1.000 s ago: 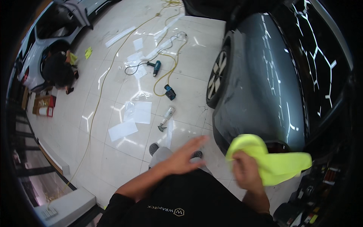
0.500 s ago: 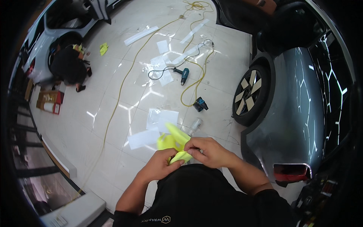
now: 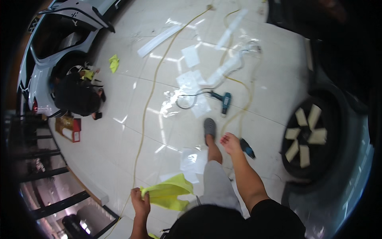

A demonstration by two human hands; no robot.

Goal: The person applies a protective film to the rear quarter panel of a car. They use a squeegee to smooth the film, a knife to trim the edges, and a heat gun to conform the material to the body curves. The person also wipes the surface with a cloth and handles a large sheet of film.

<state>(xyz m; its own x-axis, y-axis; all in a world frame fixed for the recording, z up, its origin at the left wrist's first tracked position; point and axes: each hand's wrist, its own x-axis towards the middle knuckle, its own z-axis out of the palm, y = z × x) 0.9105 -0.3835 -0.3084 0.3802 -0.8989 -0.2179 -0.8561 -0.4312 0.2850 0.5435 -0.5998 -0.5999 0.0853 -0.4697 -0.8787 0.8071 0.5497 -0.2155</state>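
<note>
My left hand, low at the left, grips one corner of a yellow-green cloth that spreads out toward my legs. My right hand reaches forward with nothing visible in it, its fingers loosely curled and slightly blurred. Just right of that hand, a dark blue and black tool lies on the floor, partly covered by my arm. Farther ahead lies a teal heat gun with a dark cord. My left-of-centre foot, in a grey shoe, is forward beside my right hand.
White film sheets and a yellow hose lie across the tiled floor. On the right stands a grey car with its wheel. A person crouches by the light car at left, near a red-brown box and another yellow cloth.
My hands have parted: the left carries the cloth down and left, while the right has let go and reaches forward. The view has shifted, and one leg has come forward.
</note>
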